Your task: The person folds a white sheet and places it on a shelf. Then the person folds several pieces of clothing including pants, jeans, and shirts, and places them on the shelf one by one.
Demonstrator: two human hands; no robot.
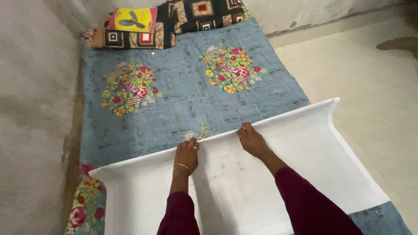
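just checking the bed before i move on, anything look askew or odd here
Yes: the white cloth lies slanted across the blue floral bedsheet, and its right corner overhangs the edge toward the floor.

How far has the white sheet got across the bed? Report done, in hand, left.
Done: the white sheet covers the near part of the mattress, apart from a near right corner. In hand: the left hand and right hand grip its far edge. Left: the floral blue sheet beyond is uncovered up to the patterned pillows, and the white corners curl up.
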